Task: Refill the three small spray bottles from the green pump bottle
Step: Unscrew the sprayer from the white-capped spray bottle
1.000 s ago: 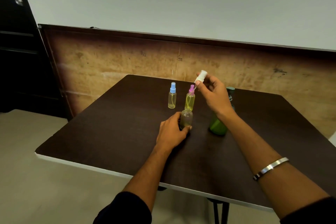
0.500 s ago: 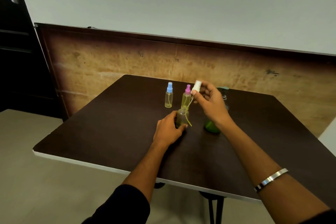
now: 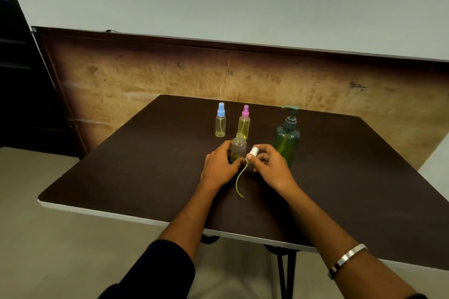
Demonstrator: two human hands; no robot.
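- The blue-capped spray bottle [image 3: 220, 121] stands upright toward the table's [image 3: 121, 172] far edge, left of centre, capped and out of the way, apparently waiting its turn.
- Just to its right stands the pink-capped spray bottle [image 3: 244, 123], also capped, directly behind the open one.
- The left hand [image 3: 218, 167] wraps the lower body of the open spray bottle [image 3: 238, 147], fingers curled around its left side, probably to hold it upright while its neck stands bare for filling. The bottle sits mid-table, its mouth clear above the fingertips.
- The right hand [image 3: 269, 166] pinches the white spray cap [image 3: 252, 152] between thumb and fingers, just right of the open bottle. The cap's dip tube [image 3: 239, 182] trails down toward the near edge, its end at or just above the tabletop; I judge the cap is being set aside.
- The green pump bottle [image 3: 286, 139] stands upright right of centre, just behind the right hand, untouched, handy for pumping next.
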